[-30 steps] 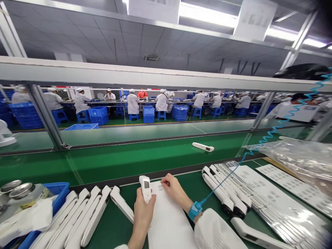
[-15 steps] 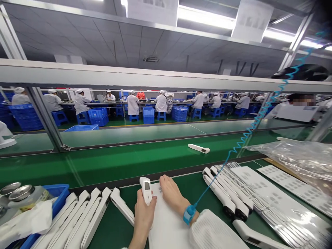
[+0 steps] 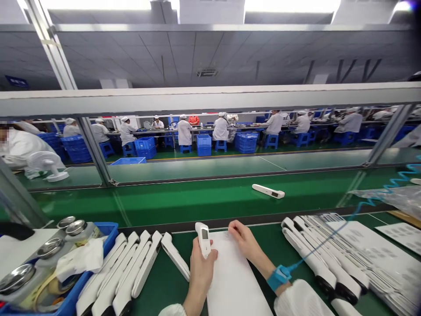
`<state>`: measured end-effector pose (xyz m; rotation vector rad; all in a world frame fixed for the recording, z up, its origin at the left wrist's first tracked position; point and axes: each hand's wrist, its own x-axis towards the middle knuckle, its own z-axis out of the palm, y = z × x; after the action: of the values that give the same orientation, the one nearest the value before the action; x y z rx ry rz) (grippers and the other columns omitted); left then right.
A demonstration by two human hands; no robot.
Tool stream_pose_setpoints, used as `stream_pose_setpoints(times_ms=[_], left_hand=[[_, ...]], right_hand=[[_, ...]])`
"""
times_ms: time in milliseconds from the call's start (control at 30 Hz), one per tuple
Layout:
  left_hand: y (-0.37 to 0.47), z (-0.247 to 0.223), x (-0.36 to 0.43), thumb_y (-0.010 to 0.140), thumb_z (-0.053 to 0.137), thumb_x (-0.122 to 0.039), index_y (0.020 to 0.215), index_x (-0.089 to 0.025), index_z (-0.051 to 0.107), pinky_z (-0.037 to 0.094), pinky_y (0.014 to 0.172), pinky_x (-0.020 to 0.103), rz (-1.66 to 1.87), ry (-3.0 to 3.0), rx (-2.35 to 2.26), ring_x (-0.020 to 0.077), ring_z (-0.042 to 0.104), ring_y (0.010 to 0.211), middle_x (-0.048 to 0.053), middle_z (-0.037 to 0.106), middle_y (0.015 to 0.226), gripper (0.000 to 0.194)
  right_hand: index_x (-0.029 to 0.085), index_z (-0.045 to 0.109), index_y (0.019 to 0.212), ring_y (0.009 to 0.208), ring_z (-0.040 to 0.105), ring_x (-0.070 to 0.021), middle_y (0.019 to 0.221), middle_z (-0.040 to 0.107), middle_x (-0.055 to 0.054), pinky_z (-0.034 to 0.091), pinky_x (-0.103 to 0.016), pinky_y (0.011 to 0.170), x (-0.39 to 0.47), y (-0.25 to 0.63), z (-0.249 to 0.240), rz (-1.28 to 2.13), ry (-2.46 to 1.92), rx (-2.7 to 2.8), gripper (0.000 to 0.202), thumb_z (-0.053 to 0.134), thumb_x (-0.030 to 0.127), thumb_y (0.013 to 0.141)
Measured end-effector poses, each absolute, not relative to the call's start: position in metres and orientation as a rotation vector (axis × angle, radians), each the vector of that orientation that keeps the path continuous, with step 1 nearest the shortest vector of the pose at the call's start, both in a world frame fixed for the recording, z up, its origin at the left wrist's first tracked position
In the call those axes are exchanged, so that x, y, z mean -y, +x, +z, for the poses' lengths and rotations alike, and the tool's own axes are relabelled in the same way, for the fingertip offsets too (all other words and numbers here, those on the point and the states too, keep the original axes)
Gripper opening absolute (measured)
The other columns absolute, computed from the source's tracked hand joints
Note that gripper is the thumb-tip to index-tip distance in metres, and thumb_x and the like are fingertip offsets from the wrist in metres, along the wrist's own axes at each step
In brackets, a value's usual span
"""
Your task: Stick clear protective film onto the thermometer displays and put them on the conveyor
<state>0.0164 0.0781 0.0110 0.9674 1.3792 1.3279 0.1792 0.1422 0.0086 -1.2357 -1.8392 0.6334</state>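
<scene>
My left hand (image 3: 201, 265) is closed around a white handheld thermometer (image 3: 203, 239) with a small grey screen, held upright with its head at the top. Below and beside it lies a long white sheet (image 3: 235, 281). My right hand (image 3: 245, 240) is at the sheet's far right edge with its fingers curled together; whatever may be between the fingertips is hidden. A blue wrist strap (image 3: 279, 277) with a coiled cord is on my right wrist. Just left of my left hand, another white thermometer (image 3: 176, 256) lies on the green bench.
Several white thermometers (image 3: 144, 263) lie in a row on the left, beside a blue bin (image 3: 110, 237) holding metal-lidded jars. More white thermometers (image 3: 311, 254) and label sheets (image 3: 381, 250) lie right. One thermometer (image 3: 268, 191) rests on the green belt (image 3: 197, 202). Co-workers sit beyond.
The view has turned left, so the scene sits further right. My right hand has drawn a little away from my left, its fingers now more curled. The left hand still holds the thermometer.
</scene>
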Motion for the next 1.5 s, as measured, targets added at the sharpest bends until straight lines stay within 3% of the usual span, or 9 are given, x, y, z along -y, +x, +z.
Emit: stream_pose_setpoints(times_ms=[133,333,433,600,867,1500], left_hand=[[0.013,0.024,-0.067,0.067,0.062,-0.022,0.092,-0.018,0.049,0.041,0.048,0.024,1.325,0.858,-1.104,0.008,0.048,0.048,0.001,0.06,0.081,0.028],[0.006,0.037,-0.041,0.066,0.063,-0.017,0.098,-0.017,0.053,0.04,0.054,0.021,1.275,0.783,-0.848,0.0087,0.045,0.06,-0.002,0.053,0.073,0.034],[0.01,0.036,-0.034,0.062,0.063,-0.017,0.104,-0.017,0.052,0.039,0.053,0.021,1.239,0.771,-0.808,0.0093,0.045,0.058,-0.002,0.053,0.072,0.043],[0.018,0.032,-0.03,0.062,0.061,-0.021,0.117,-0.016,0.047,0.037,0.049,0.022,1.179,0.674,-0.866,0.0102,0.044,0.052,-0.002,0.054,0.067,0.057],[0.02,0.022,-0.031,0.074,0.066,-0.053,0.13,-0.01,0.038,0.033,0.046,0.022,1.149,0.799,-0.913,0.0082,0.038,0.043,-0.007,0.047,0.053,0.077],[0.018,0.017,-0.035,0.078,0.061,-0.056,0.124,-0.008,0.043,0.035,0.047,0.021,1.112,0.956,-0.911,0.0079,0.038,0.04,-0.007,0.046,0.048,0.069]], right_hand=[[0.022,0.043,0.073,0.058,0.039,-0.0137,0.064,0.039,0.004,0.035,-0.026,0.054,-0.122,0.178,0.036,0.789,-1.104,1.799,0.025,0.039,0.039,0.09],[0.021,0.047,0.074,0.062,0.049,-0.0141,0.071,0.049,0.002,0.041,-0.026,0.057,-0.072,0.149,0.078,1.448,-0.744,1.844,0.022,0.05,0.035,0.091],[0.023,0.043,0.075,0.057,0.049,-0.0138,0.073,0.049,0.001,0.04,-0.026,0.052,-0.066,0.137,0.07,1.23,-0.85,1.882,0.021,0.042,0.03,0.094],[0.023,0.043,0.076,0.065,0.046,-0.0158,0.076,0.049,0.0,0.038,-0.028,0.059,-0.07,0.133,0.051,0.782,-0.991,1.946,0.022,0.033,0.024,0.096],[0.022,0.042,0.079,0.067,0.046,-0.0153,0.078,0.049,0.0,0.037,-0.028,0.06,-0.068,0.132,0.046,0.756,-1.035,1.888,0.023,0.031,0.026,0.099],[0.022,0.042,0.079,0.067,0.045,-0.0142,0.078,0.048,0.001,0.036,-0.027,0.062,-0.071,0.133,0.039,0.737,-1.04,1.841,0.023,0.033,0.028,0.1]])
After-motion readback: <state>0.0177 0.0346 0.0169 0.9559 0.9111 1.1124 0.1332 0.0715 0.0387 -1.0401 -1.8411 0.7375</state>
